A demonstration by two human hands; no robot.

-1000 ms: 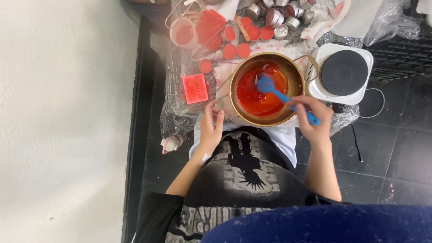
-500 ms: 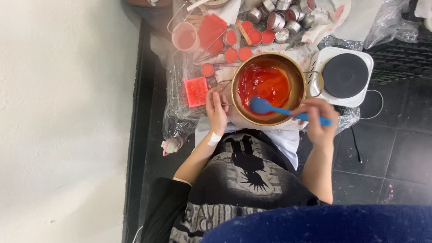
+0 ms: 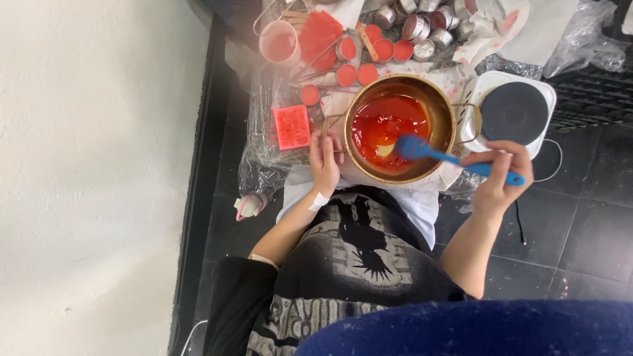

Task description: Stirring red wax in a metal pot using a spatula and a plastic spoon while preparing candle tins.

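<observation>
Dark tiled floor point(image 3: 580, 224), plastic-covered work area. Left hand point(image 3: 325, 160) grips the brass pot point(image 3: 442, 112) handle. Right hand point(image 3: 498, 175) clenches a blue spatula point(image 3: 428, 151) in red liquid point(image 3: 382, 122).

Dark tiled floor point(image 3: 580, 224); clear plastic sheet point(image 3: 264, 165); white hotplate point(image 3: 511, 112); brass pot point(image 3: 399, 128)

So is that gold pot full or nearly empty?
Nearly empty: the pot holds a shallow red liquid, its inner walls bare above it.

Tins point(image 3: 422, 29) crowd behind pot point(image 3: 443, 109); hotplate point(image 3: 514, 112) blocks right.
</observation>
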